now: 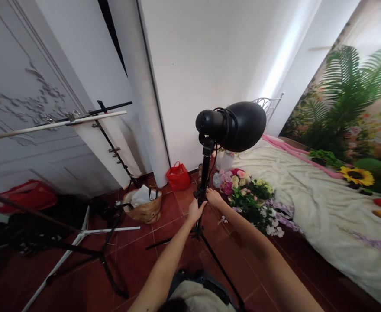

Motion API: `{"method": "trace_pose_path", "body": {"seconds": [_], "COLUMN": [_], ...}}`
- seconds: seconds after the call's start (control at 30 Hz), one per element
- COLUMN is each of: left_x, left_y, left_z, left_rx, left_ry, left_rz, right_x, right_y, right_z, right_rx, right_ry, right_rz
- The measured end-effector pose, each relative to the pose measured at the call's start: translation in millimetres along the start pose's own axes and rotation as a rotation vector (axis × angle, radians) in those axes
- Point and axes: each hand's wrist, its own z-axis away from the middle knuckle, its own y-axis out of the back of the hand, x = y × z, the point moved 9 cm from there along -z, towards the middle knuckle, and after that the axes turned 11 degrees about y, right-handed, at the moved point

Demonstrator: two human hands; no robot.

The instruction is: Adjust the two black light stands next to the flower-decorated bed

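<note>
In front of me stands a black light stand (206,167) on spread tripod legs. On its top sits a black studio lamp (242,126) with a wide reflector facing right and its cable coiled around the housing. My left hand (196,210) is closed around the pole just below a black collar. From the right side, my right hand (214,197) is closed at the collar, a little higher than the left. Its fingertips are partly hidden behind the pole, so the exact part they grip is unclear.
Artificial flowers (242,184) crowd the floor right of the stand, beside a bed with a cream cover (323,216). A woven basket (148,210) and a red bag (178,177) stand by the wall. More stands with spread legs (89,234) fill the left.
</note>
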Motion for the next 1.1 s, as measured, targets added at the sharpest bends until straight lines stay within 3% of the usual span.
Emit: {"method": "trace_pose_path", "body": {"seconds": [0.3, 0.4, 0.57, 0.8, 0.87, 0.97, 1.03, 1.1], "left_x": [-5.8, -6.7, -8.9, -13.0, -12.8, -9.3, -6.5, -5.2], "left_y": [-0.7, -1.5, -2.1, -5.3, -4.3, -1.8, -0.3, 0.0], "left_z": [-3.0, -4.6, -4.0, -4.7, -4.7, -3.8, -3.0, -2.6], "left_rx": [-0.01, -0.028, -0.019, -0.039, -0.033, -0.026, -0.029, -0.036], "left_ry": [-0.016, -0.009, 0.013, 0.036, 0.046, 0.046, 0.043, 0.044], "left_rz": [-0.036, -0.026, 0.008, 0.003, 0.004, 0.02, 0.037, 0.05], "right_x": [1.0, 2.9, 6.3, 8.3, 3.7, -6.6, -13.5, -19.7], "right_y": [-17.9, -20.8, -12.1, 7.2, 7.8, 3.8, -8.5, -32.0], "right_z": [18.5, 18.1, 15.5, 17.8, 27.5, 49.4, 67.8, 85.4], "right_rx": [0.203, 0.141, -0.066, -0.093, -0.041, 0.143, 0.256, 0.27], "right_ry": [-0.257, -0.275, -0.217, -0.198, -0.219, -0.259, -0.302, -0.348], "right_rz": [0.036, -0.06, -0.096, -0.076, -0.071, -0.116, -0.176, -0.234]}}
